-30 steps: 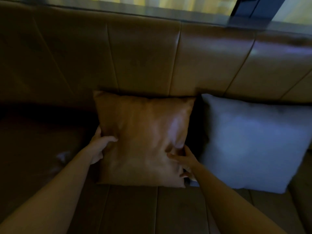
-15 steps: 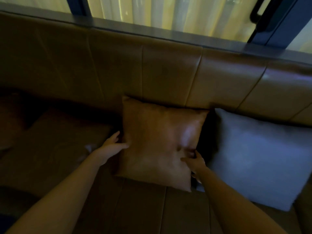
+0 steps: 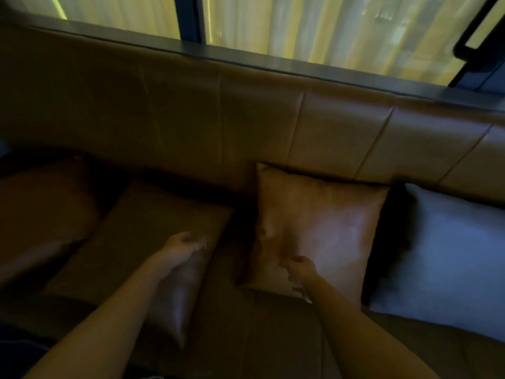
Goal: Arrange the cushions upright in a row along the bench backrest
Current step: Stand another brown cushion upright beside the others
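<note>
A dark brown leather cushion (image 3: 46, 212) lay slumped at far left on the bench seat (image 3: 246, 337). Beside it, a flat square brown cushion (image 3: 153, 242) lay face-up, the left hand (image 3: 181, 248) over it, fingers loosely open. The right hand (image 3: 300, 270), fingers curled and empty, touched the glossy tan cushion (image 3: 328, 228) upright against the padded backrest (image 3: 246, 119). A matte grey cushion (image 3: 451, 263) leaned rightmost.

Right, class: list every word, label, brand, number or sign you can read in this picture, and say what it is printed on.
None: no readable text shows anywhere.
The tan cushion, the grey cushion and the flat brown cushion show no tags or print.
The bench backrest is plain.
The window behind shows only blurred curtains.
</note>
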### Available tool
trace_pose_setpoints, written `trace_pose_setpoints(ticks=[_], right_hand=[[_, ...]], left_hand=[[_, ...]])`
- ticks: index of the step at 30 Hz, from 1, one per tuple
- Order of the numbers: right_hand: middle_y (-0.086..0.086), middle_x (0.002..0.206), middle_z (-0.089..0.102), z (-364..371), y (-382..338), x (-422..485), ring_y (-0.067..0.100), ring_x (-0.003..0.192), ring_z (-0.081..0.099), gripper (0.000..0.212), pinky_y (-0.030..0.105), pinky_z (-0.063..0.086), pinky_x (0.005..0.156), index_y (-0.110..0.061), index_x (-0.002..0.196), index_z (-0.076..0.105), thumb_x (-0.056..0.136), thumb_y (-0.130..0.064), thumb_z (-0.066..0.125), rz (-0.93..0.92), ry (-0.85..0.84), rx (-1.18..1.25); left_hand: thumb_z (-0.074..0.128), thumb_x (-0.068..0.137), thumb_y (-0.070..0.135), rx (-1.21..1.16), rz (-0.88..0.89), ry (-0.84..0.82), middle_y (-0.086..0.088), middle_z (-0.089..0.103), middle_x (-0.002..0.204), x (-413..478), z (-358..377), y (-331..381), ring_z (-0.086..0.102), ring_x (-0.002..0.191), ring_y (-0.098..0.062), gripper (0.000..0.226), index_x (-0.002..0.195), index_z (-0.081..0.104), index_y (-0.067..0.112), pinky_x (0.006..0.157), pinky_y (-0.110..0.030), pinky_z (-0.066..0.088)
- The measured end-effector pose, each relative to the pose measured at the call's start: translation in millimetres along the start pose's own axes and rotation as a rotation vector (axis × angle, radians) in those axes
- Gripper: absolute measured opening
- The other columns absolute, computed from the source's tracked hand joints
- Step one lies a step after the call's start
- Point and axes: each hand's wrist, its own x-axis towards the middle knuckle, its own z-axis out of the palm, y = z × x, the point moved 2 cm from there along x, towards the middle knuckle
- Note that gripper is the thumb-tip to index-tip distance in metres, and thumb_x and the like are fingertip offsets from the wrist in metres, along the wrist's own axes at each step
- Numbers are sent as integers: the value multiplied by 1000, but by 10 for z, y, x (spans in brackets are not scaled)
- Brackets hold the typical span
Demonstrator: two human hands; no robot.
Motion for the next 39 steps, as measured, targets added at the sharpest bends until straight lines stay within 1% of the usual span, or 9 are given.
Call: trace_pose_setpoints(ticks=[4, 8, 13, 16, 18, 23, 25, 29, 39], right_hand=[[17, 125, 58, 764, 10, -121, 30, 91, 63, 48, 25, 44, 49, 2, 139, 42, 95, -14, 56, 79, -75, 82], [13, 113, 62, 1467, 25, -89, 18, 71, 58, 62, 23, 41, 48, -12, 141, 43, 87, -30, 67, 58, -57, 107], [19, 131, 57, 1932, -18, -97, 29, 97, 57, 67, 28, 48, 62, -10, 142, 39, 85, -32, 67, 83, -89, 78], [17, 143, 47, 2057, -28, 8, 34, 125, 52, 75, 39, 49, 92, -11, 149, 30, 86, -35, 65, 103, -103, 45], [15, 148, 41, 2107, -54, 65, 34, 133, 44, 74, 38, 44, 97, -10, 150, 28, 90, -35, 62, 101, -125, 50], [18, 141, 50, 2296, -13, 245, 32, 122, 56, 67, 33, 53, 79, -4, 146, 34, 91, -30, 62, 134, -153, 106], [17, 138, 54, 2417, 40, 337, 32, 118, 60, 74, 36, 53, 88, -8, 146, 37, 85, -35, 69, 141, -177, 153], [12, 139, 54, 2697, 282, 686, 33, 120, 58, 131, 47, 49, 100, -18, 145, 39, 33, -69, 85, 115, -185, 226], [12, 148, 40, 2848, 146, 699, 32, 133, 45, 140, 49, 43, 106, -16, 150, 18, 36, -50, 92, 145, -7, 330]], left_hand=[[57, 94, 19, 3, -29, -26, -15, 36, 151, 121, -633, -352, 39, 136, -34, 65, 151, 27, 8, 93, -32, 36], [58, 92, 31, 62, -83, -11, -14, 25, 157, 300, -1231, -663, 32, 140, -37, 71, 152, 23, 19, 108, -47, 33], [58, 92, 32, 56, -122, -9, -13, 18, 160, 548, -1498, -807, 23, 144, -37, 75, 154, 18, 20, 113, -50, 27], [58, 91, 35, 53, -127, -3, -11, 12, 162, 682, -1599, -850, 16, 146, -36, 79, 154, 13, 25, 114, -53, 20], [61, 89, 39, 41, -143, -6, -9, 10, 162, 789, -1689, -896, 15, 147, -37, 84, 154, 10, 29, 115, -56, 20], [64, 86, 37, -15, -159, 8, -9, 15, 162, 1104, -1901, -943, 21, 145, -38, 88, 154, 9, 28, 113, -56, 25], [65, 86, 36, -38, -151, 9, -9, 15, 161, 1235, -1954, -955, 22, 145, -38, 89, 155, 9, 26, 113, -55, 25], [67, 85, 34, -22, -140, -5, -10, 15, 161, 1535, -2047, -984, 22, 144, -37, 91, 155, 10, 23, 113, -54, 26], [76, 75, 32, -58, -126, -133, -15, 20, 159, 2071, -2098, -853, 26, 142, -40, 104, 154, 10, 17, 110, -56, 27]])
